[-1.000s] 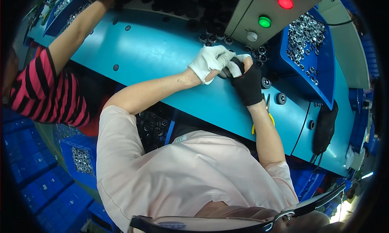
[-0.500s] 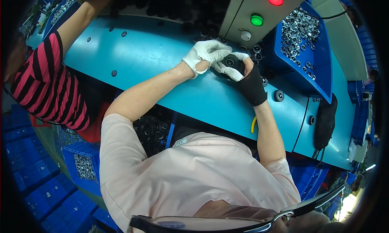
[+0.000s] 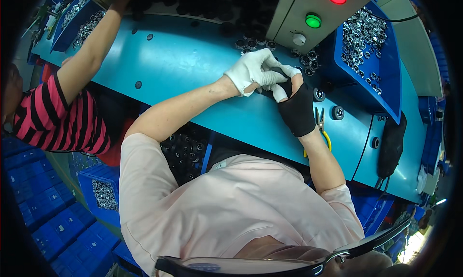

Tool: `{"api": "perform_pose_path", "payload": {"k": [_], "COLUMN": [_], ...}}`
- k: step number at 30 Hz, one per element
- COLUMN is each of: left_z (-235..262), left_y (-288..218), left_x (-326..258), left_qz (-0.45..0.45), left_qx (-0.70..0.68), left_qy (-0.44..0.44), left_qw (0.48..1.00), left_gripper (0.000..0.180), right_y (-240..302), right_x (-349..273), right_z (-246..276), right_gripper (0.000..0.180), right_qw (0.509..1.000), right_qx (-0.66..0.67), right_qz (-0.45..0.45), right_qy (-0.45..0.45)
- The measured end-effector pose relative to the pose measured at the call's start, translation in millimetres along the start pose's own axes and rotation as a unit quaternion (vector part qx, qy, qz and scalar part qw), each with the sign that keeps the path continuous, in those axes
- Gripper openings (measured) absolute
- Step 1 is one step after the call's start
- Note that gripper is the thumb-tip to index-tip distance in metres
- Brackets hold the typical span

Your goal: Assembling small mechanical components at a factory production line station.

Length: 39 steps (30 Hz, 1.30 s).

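Note:
My left hand point(image 3: 254, 71), in a white glove, and my right hand point(image 3: 295, 103), in a black glove with white fingertips, meet above the blue bench point(image 3: 188, 60). Together they pinch a small dark round part point(image 3: 279, 78) that is mostly hidden between the fingers. Loose black ring-shaped parts point(image 3: 251, 43) lie on the bench just beyond my hands. More of them lie near the grey control box point(image 3: 313, 12), which has a red and a green lamp.
A blue bin point(image 3: 381, 91) of shiny metal rings stands at the right. Yellow-handled pliers point(image 3: 322, 130) lie beside my right wrist. A co-worker in a red and black striped sleeve point(image 3: 58, 110) reaches across at the left. Blue crates point(image 3: 99, 195) sit below the bench.
My view has shifted, so the bench and hands sit slightly higher in the picture. My hands stay together on the small part, and the co-worker's arm still reaches forward.

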State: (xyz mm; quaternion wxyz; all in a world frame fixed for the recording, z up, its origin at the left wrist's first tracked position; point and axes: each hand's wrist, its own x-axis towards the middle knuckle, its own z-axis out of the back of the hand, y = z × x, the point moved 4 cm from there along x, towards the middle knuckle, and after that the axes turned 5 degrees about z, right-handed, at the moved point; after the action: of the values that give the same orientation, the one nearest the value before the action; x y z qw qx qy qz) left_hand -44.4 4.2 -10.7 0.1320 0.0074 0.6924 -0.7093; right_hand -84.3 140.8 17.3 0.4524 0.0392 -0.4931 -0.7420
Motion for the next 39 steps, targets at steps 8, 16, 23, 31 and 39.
{"api": "perform_pose_path", "payload": {"k": [8, 16, 23, 31, 39], "left_z": [9.0, 4.7, 1.4, 6.6, 2.7], "left_y": [2.8, 3.5, 3.1, 6.0, -2.1], "left_x": [6.2, 7.0, 0.1, 3.9, -2.0], "left_qz": [0.021, -0.026, -0.001, 0.005, 0.058], "left_qx": [-0.149, -0.080, -0.098, -0.114, -0.057], "left_qy": [0.047, 0.032, 0.007, -0.007, -0.012], "left_qw": [0.988, 0.996, 0.995, 0.993, 0.997], "left_gripper": [0.033, 0.029, 0.027, 0.032, 0.039], "right_y": [-30.0, -30.4, -24.6, -39.9, -19.3], "right_x": [7.9, 9.1, 11.8, 10.3, 9.1], "right_z": [6.8, 9.5, 7.8, 2.6, 2.5], "right_gripper": [0.027, 0.026, 0.020, 0.026, 0.042], "right_qw": [0.986, 0.990, 0.982, 0.989, 0.993], "right_qx": [0.128, 0.105, 0.093, 0.126, 0.115], "right_qz": [-0.098, -0.090, -0.161, -0.079, -0.015], "right_qy": [-0.029, -0.004, 0.017, 0.006, 0.016]}}
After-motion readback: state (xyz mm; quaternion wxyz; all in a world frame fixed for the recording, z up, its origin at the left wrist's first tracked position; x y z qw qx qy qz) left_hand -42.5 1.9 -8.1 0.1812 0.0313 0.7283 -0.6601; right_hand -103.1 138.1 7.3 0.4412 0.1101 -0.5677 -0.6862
